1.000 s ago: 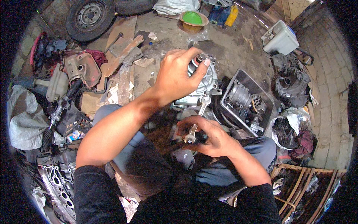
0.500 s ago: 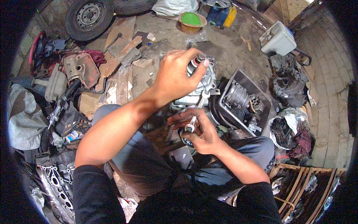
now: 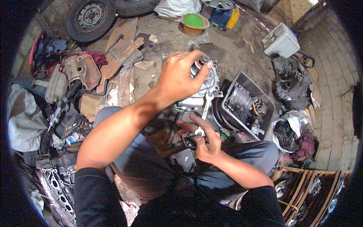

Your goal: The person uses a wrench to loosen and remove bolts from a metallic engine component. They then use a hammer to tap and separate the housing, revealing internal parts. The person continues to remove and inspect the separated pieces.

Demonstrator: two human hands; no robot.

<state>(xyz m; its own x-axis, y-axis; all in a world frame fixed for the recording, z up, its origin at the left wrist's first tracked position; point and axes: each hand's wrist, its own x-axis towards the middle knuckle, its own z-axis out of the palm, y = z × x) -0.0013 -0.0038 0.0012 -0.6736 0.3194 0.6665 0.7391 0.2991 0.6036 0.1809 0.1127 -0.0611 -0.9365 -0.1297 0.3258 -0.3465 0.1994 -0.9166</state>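
While the left hand [image 3: 177, 81] wraps its fingers around the shaft end atop the grey metal housing [image 3: 206, 85], the right hand [image 3: 204, 140] pinches a combination wrench [image 3: 204, 113] at 6 o'clock of it. Disassembly appears partial: removed parts lie in the tray [image 3: 264, 94] at 3 o'clock.

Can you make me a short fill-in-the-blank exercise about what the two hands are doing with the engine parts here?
1. The left hand rests on top of the silver cast-metal housing, fingertips on its round ____ end.
2. The right hand holds a silver metal ____.
3. Right of the housing stands a grey rectangular ____ filled with metal parts.
4. At the top left lies a black rubber ____ on its steel rim.

Missing words: shaft; wrench; tray; tyre
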